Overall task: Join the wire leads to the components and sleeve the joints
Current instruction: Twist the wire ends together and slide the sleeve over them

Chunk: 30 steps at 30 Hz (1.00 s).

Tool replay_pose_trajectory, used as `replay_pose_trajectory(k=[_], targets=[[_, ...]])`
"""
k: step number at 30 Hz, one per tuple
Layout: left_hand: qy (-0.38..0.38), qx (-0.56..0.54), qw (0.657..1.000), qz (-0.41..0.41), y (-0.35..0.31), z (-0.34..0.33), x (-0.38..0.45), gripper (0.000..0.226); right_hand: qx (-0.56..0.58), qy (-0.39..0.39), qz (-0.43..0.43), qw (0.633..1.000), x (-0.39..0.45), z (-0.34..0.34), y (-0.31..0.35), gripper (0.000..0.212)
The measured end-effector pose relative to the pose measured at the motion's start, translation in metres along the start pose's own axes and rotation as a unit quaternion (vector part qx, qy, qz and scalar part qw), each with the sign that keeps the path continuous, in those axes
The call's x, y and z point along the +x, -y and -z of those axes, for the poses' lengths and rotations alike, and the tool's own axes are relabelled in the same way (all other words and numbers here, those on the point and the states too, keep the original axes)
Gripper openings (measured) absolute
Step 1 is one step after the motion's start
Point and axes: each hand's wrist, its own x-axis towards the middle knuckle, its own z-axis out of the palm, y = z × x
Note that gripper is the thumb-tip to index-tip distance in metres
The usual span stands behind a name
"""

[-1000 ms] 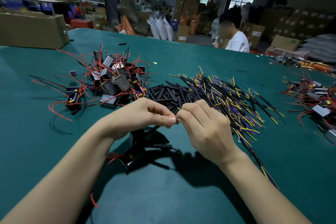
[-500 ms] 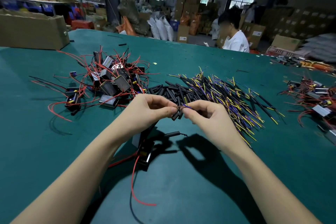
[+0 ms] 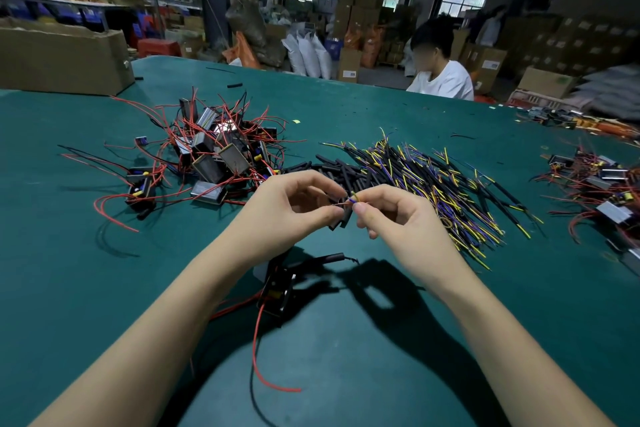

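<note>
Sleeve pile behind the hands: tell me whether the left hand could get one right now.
Probably not straight away. The black sleeve pile lies bare on the table just beyond the left hand, nothing between them, but that hand pinches a lead end against the one the right hand pinches, so it must let go first.

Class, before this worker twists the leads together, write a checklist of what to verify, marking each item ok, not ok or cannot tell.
1. Left hand has a grip on the component's red lead: ok, pinched at the fingertips.
2. Right hand holds the yellow and purple wire: ok.
3. The two wire ends meet between the hands: ok.
4. Bare strands already twisted together: cannot tell, too small.
5. A sleeve is within reach: ok, the black sleeve pile lies just behind the hands.
6. The component is clear of other parts: ok, it hangs alone below the left wrist.
</note>
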Motion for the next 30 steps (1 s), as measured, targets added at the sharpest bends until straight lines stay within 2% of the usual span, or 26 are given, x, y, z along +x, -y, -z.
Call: replay_pose_trajectory(k=[3,12,14,17,21,26,30], targets=[[-0.018,0.033,0.999,-0.021,0.003,-0.001,0.0,0.007,-0.007,0.003,0.0,1.0,-0.001,0.001,0.0,0.013],[-0.015,0.032,0.999,0.017,0.005,-0.005,0.001,0.009,-0.077,-0.005,0.026,0.997,-0.001,0.006,0.0,0.009],[0.002,0.035,0.999,0.042,0.006,-0.003,0.002,0.005,-0.068,-0.011,0.017,0.997,0.0,0.007,0.0,0.011],[0.06,0.127,0.985,0.098,0.011,-0.005,0.0,0.027,-0.056,-0.016,0.0,0.998,0.002,0.01,0.001,0.012],[0.106,0.211,0.962,0.134,0.011,-0.01,-0.003,0.031,-0.048,-0.002,-0.001,0.999,0.002,0.011,0.004,0.012],[0.121,0.217,0.96,0.129,0.011,-0.009,-0.002,0.016,-0.022,0.016,-0.013,1.0,0.001,0.012,0.009,0.013],[0.101,0.165,0.975,0.11,0.011,-0.005,-0.001,0.012,-0.017,0.04,-0.054,0.998,0.0,0.014,0.008,0.012]])
